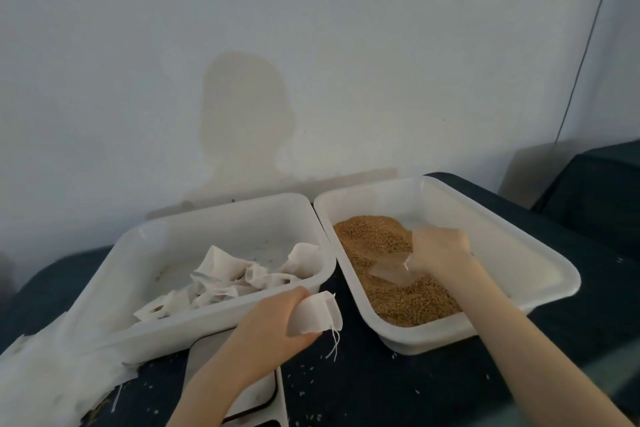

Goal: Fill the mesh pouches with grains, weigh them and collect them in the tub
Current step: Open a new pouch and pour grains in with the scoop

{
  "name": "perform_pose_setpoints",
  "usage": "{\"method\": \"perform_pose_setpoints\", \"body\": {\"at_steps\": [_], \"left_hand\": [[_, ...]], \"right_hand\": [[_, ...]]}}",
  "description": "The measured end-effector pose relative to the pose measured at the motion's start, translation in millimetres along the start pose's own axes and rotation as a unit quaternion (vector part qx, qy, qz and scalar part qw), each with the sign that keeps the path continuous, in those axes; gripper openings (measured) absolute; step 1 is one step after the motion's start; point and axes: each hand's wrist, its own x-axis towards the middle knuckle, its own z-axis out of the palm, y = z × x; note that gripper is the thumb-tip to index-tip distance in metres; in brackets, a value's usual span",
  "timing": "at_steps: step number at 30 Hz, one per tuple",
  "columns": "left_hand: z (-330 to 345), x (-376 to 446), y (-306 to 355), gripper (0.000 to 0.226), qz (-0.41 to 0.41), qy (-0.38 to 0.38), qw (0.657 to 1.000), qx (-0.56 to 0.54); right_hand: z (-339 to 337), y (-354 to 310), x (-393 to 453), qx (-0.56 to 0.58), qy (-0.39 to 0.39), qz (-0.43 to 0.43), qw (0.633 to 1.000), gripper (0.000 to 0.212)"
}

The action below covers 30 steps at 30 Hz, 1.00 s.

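Observation:
My left hand [277, 326] grips a white mesh pouch [318, 315] between the two tubs, its drawstring dangling. My right hand [440, 251] is inside the right white tub [540, 274], closed on a clear plastic scoop [389, 270] that lies in the brown grains [374, 239]. The left white tub [214, 215] holds several crumpled white pouches [239, 274]. A white scale [256, 392] lies under my left forearm, partly hidden.
A pile of white cloth [45, 381] lies at the front left. Stray grains dot the dark tablecloth [363, 392]. A wall stands close behind the tubs. A dark covered object [595, 184] sits at the far right.

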Motion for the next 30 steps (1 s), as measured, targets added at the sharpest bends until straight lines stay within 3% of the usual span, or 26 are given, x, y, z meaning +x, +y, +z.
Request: {"method": "perform_pose_setpoints", "body": {"at_steps": [7, 16, 23, 30], "left_hand": [[2.1, -2.6, -0.4, 0.015, -0.001, -0.004, 1.000, -0.019], [1.8, -8.0, -5.3, 0.015, -0.012, -0.002, 1.000, -0.022], [3.6, -8.9, -6.0, 0.017, -0.020, 0.001, 1.000, -0.021], [2.3, -9.1, -7.1, 0.015, -0.010, 0.008, 1.000, -0.017]], "right_hand": [[3.5, -25.1, 22.2, 0.016, -0.027, -0.038, 0.999, 0.014], [29.2, -24.0, 32.6, 0.187, -0.028, -0.036, 0.981, 0.024], [32.4, -21.2, 32.8, 0.246, 0.055, -0.003, 0.968, 0.027], [32.4, -15.0, 31.7, 0.223, 0.078, 0.042, 0.971, 0.026]]}}
